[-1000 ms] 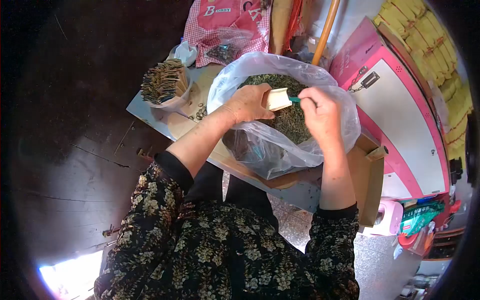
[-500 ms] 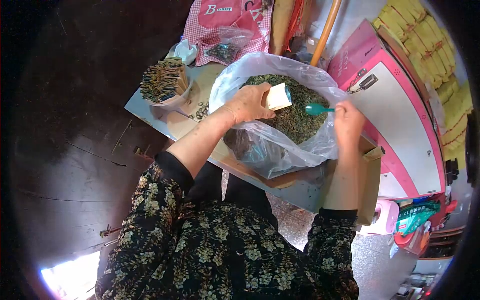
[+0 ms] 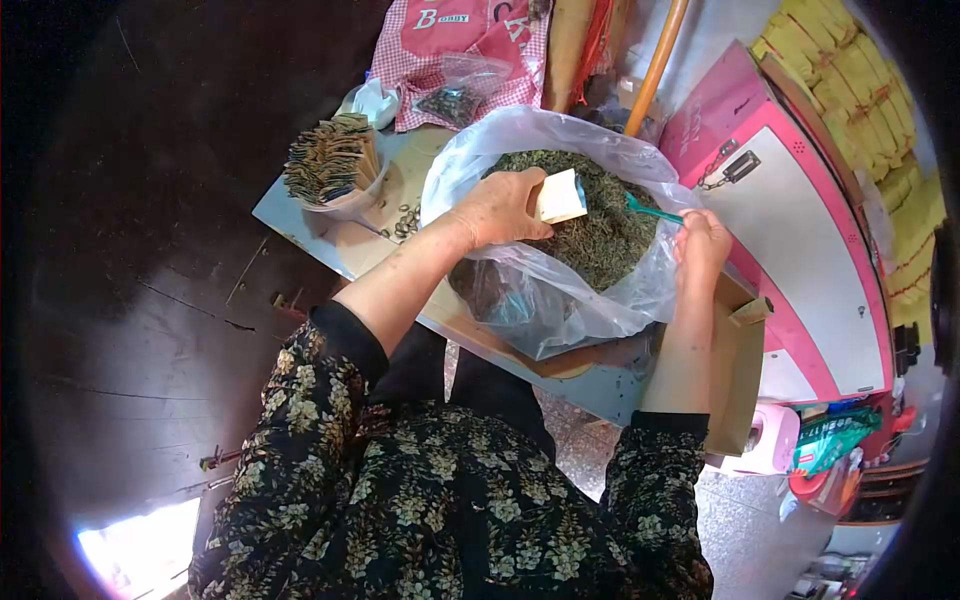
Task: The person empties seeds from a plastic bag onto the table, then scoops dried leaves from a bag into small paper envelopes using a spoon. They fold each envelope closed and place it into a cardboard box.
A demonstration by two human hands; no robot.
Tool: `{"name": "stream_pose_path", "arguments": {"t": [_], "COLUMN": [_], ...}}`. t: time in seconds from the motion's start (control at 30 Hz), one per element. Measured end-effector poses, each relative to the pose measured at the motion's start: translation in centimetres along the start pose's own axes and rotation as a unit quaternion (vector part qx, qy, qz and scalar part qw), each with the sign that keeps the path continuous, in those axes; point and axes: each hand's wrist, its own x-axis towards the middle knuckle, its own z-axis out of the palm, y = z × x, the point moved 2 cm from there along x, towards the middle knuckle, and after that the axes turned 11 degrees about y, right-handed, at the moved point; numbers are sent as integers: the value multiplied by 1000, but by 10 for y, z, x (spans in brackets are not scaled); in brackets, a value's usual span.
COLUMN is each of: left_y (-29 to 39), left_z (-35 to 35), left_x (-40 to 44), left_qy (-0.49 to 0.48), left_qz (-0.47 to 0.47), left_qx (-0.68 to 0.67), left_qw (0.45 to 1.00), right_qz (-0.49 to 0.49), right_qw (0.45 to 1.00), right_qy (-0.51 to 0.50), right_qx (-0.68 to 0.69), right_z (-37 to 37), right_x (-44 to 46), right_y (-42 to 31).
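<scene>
My left hand (image 3: 503, 208) is closed on a small cream paper packet (image 3: 562, 198), held above dried, crumbled green-brown leaves (image 3: 605, 255). The leaves fill a large clear plastic bag (image 3: 455, 170) with its mouth spread wide. In my right hand (image 3: 704, 242), at the bag's right rim, is the handle of a green plastic spoon (image 3: 655, 210). Its bowl is tilted over the leaves, right of the packet; whether it carries anything I cannot tell.
Left of the bag, a clear tub (image 3: 350, 207) holds many upright packets (image 3: 330, 160). Small dark pieces (image 3: 407, 221) lie beside it on the table (image 3: 290, 215). A cardboard box (image 3: 736, 390) stands at my right forearm, near a pink and white cabinet (image 3: 790, 230).
The spoon has turned in my right hand, its bowl now tilted more edge-on and slightly higher. My right hand has shifted a little down and right. The packet stays almost in place.
</scene>
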Motion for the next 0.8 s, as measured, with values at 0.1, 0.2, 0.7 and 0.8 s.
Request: {"name": "stream_pose_path", "arguments": {"t": [0.1, 0.2, 0.7, 0.8], "left_y": [2, 3, 5, 0], "left_z": [-2, -2, 0, 2], "left_x": [1, 1, 4, 3], "left_qy": [-10, -6, -22, -14], "left_qz": [-7, -3, -12, -11], "left_qx": [17, 25, 37, 20], "left_qw": [1000, 1000, 999, 1000], "right_qz": [16, 19, -289, -437], "right_qw": [999, 995, 938, 877], "right_qy": [-32, -67, -150, -171], "right_qx": [42, 75, -116, -106], "right_z": [-1, 0, 44, 45], "right_x": [-3, -8, -54, -86], "right_y": [-16, -28, -48, -77]}}
